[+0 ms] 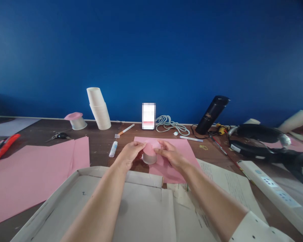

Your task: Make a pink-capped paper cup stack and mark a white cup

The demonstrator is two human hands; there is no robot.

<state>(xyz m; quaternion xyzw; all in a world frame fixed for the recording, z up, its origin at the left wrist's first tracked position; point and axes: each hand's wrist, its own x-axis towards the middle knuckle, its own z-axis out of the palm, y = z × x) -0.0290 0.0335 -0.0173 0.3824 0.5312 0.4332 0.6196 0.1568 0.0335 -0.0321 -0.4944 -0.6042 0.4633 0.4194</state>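
A white paper cup (149, 159) stands in front of me, its upper part covered by a small piece of pink paper (151, 147). My left hand (131, 153) pinches the left edge of this paper between thumb and fingers. On the opposite side, my right hand (170, 153) has its thumb and fingers closed at the paper's right edge. Beneath and to the right lies a pink sheet (183, 151). A glue stick (113, 149) rests left of my left hand. Farther left is another cup (78, 123) topped with pink paper (74, 116).
A stack of paper cups (100, 112) and a propped phone (148, 116) stand by the blue wall. Right are a coiled cable (168, 124), a black flask (212, 114), headphones (257, 143) and a power strip (272, 191). A cardboard tray (146, 215) lies nearest me; pink sheets (35, 171) lie left.
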